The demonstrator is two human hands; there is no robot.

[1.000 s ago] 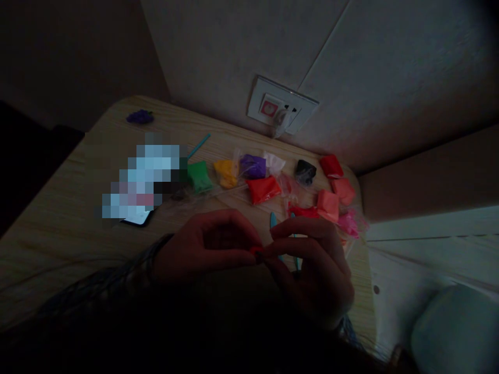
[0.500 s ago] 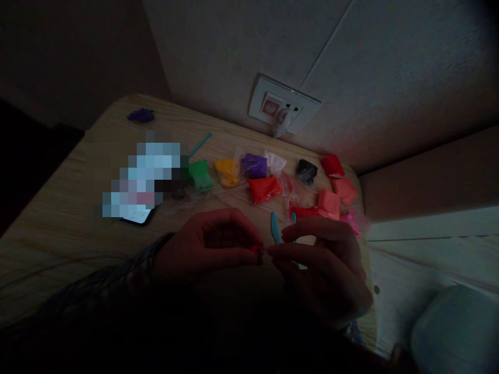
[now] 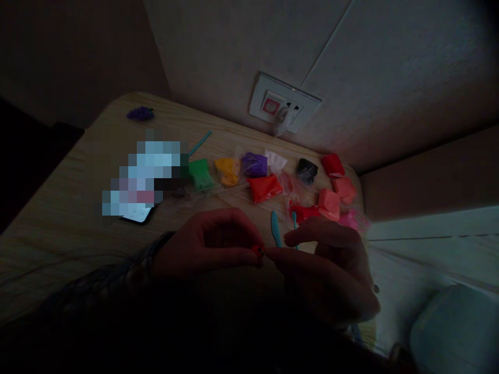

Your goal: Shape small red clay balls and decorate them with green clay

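Observation:
My left hand (image 3: 206,244) pinches a small lump of red clay (image 3: 257,252) between thumb and fingertips. A tiny dark spot shows on the lump's right side. My right hand (image 3: 329,270) comes in from the right, one fingertip against that dark spot and the other visible fingers spread apart from it. Just beyond the right hand lie a blue plastic clay knife (image 3: 275,227) and a second thin blue tool (image 3: 294,218), their lower ends hidden behind the fingers. Shadow covers the underside of both hands.
Across the wooden table (image 3: 171,111) lie clay packets: green (image 3: 200,174), yellow (image 3: 226,171), purple (image 3: 254,164), red (image 3: 265,188), black (image 3: 307,170) and several pink or red ones. A phone (image 3: 136,214), partly blurred, rests left. Behind are a purple clay piece (image 3: 140,114) and a wall socket (image 3: 284,104).
One right fingertip has moved slightly left onto the red lump, and its other fingers have shifted a little away. My left hand keeps its pinch in nearly the same place.

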